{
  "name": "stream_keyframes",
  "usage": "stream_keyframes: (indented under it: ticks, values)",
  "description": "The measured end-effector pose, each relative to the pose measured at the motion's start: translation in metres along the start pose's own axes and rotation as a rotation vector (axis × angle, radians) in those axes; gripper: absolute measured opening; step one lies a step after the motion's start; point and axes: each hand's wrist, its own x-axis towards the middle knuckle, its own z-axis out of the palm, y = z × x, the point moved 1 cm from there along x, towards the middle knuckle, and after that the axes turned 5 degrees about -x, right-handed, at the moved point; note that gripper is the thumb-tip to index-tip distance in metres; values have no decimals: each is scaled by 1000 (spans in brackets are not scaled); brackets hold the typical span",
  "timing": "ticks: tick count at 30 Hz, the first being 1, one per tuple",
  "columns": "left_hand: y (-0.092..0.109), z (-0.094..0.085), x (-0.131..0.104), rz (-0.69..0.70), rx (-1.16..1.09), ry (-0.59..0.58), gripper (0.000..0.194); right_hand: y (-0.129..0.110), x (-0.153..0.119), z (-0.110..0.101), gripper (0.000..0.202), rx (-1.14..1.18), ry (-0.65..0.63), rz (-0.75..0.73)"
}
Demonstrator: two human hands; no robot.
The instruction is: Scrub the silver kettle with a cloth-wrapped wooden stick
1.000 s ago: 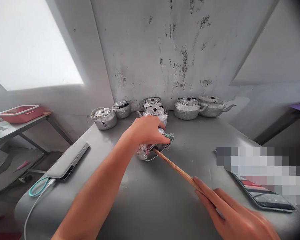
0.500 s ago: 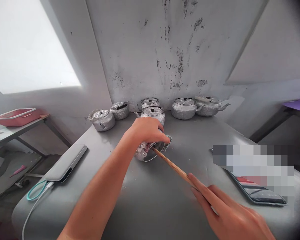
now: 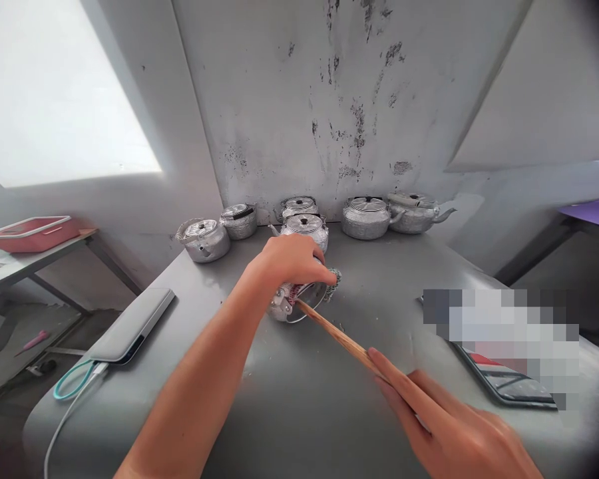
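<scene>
My left hand [image 3: 295, 261] is closed over the top of a small silver metal kettle [image 3: 280, 309], which lies tilted on the grey table with its opening toward me. Its fingers hide much of the kettle. In my right hand [image 3: 444, 416] is a long wooden stick [image 3: 340, 338], gripped near its lower end. The stick's far tip reaches the kettle's mouth; whether it touches the inside I cannot tell. Beside my left fingertips shows a strip of greenish, twisted cord-like material [image 3: 334, 286].
Several lidded metal kettles [image 3: 365, 219] stand along the wall at the back of the table [image 3: 324, 406]. A power bank [image 3: 132, 326] with a cable lies left, and a phone [image 3: 514, 389] lies right. A pink basket [image 3: 40, 236] sits on a side table.
My right hand and the wooden stick have shifted slightly left, the tip moving toward the left side of the kettle's mouth. My left hand stays in place on the kettle.
</scene>
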Motion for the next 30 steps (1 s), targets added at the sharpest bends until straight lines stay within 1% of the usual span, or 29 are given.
stream_keyframes:
  ticks: [7, 12, 18, 23, 27, 30]
  values:
    - [-8, -4, -6, -30, -21, -27, 47, 3, -13, 2, 43, -3, 23, 33]
    - [-8, -2, -7, -25, 5, -27, 45, 8, -17, 6, 46, 5, -7, 51]
    - [-7, 1, -1, -38, 54, -26, 42, 5, -16, 4, 42, 32, 20, 8]
    - [-8, 4, 2, -45, 43, -25, 42, 4, -14, 3, 41, 37, 32, -6]
    - [-8, 4, 1, -39, 32, -14, 39, 2, -7, 2, 40, 31, 24, 20]
    - [-7, 3, 0, -42, 27, -7, 38, 0, -1, 1, 41, 27, 8, 3]
